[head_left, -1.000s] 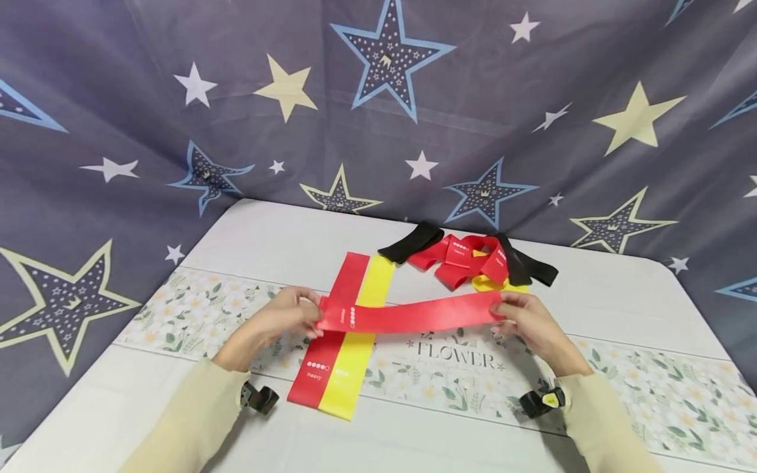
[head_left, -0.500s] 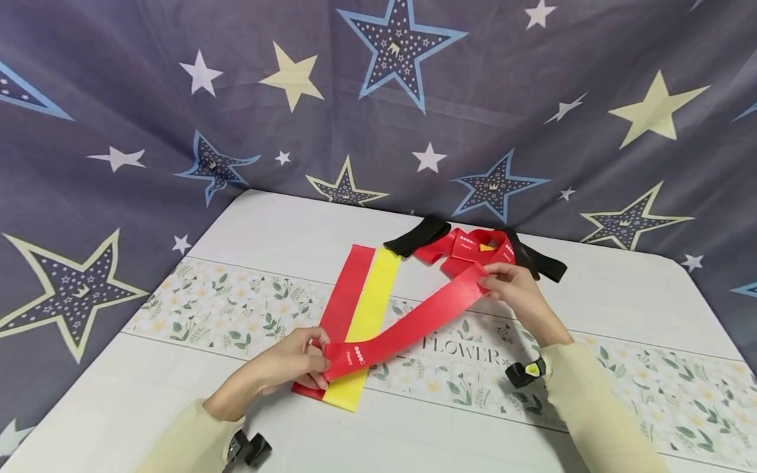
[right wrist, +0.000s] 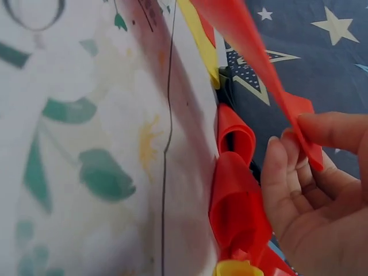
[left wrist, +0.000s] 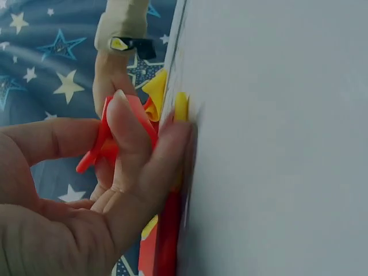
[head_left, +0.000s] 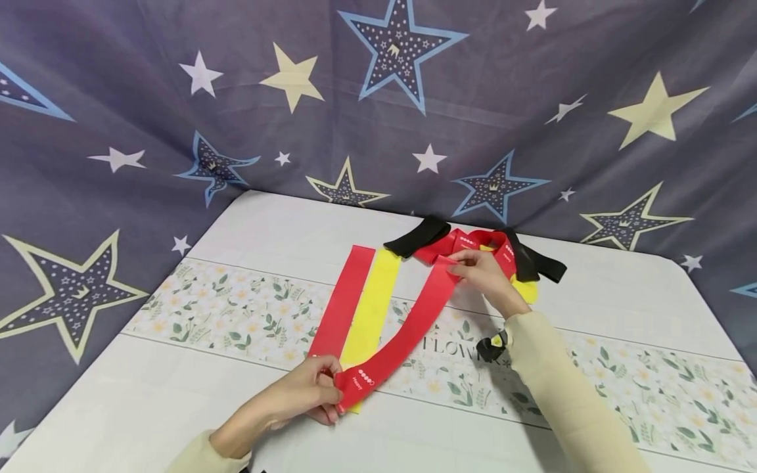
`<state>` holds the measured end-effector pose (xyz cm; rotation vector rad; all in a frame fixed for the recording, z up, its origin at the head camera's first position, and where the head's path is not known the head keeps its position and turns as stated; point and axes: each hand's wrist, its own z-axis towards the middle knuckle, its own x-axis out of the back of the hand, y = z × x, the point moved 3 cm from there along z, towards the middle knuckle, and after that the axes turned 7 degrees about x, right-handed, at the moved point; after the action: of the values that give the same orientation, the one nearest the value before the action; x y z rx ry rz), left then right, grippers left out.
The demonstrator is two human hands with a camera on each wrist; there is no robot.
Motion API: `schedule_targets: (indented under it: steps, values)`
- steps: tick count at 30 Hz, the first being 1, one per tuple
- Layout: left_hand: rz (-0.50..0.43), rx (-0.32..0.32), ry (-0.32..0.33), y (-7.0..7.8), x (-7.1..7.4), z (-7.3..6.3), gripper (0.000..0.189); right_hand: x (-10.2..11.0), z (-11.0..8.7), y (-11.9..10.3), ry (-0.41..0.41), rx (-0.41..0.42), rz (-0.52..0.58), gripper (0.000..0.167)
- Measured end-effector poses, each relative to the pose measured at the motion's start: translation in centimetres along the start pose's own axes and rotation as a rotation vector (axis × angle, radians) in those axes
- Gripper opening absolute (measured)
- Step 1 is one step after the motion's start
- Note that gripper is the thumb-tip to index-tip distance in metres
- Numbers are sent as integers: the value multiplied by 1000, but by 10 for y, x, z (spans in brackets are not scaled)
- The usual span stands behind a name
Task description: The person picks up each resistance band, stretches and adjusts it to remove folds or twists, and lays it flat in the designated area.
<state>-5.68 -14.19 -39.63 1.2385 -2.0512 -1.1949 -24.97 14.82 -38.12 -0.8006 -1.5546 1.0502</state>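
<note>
- The red band (head_left: 414, 328) we hold slants away from us, not sideways as a second ago.
- Our left hand (head_left: 310, 387) pinches its near end over the yellow band (head_left: 375, 295); our right hand (head_left: 487, 279) pinches its far end.
- Behind our white desk (head_left: 284, 223) and its floral strip (head_left: 236, 305) hangs a starry curtain (head_left: 236, 39).
- Our right wrist view shows red loops (right wrist: 238, 178) side-on; our head view, from above.

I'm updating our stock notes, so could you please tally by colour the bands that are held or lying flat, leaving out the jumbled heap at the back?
Red: 2 (the held band and the flat red band)
Yellow: 1 (the flat yellow band)
Total: 3
</note>
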Motion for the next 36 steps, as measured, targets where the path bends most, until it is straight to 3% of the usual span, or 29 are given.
schedule_targets:
  steps: [7,12,15,20,30,33,36]
  values:
    - [112,-49,151,8,7,-7,17,-14,14,1,-26,4,13,32]
    - [115,-34,190,10,7,-11,18,-20,17,-2,-22,-7,9,31]
    - [106,-33,232,10,6,-13,27,-23,19,-8,14,56,28,30]
    - [134,-25,285,8,2,-9,57,-27,25,-16,115,184,43,27]
    - [210,44,294,1,-9,-4,50,-48,38,-3,101,-33,-36,23]
    - [206,60,287,1,-10,-6,49,-50,39,0,112,-30,-55,22]
    - [207,81,288,1,-11,-8,55,-52,40,-1,73,9,-76,22]
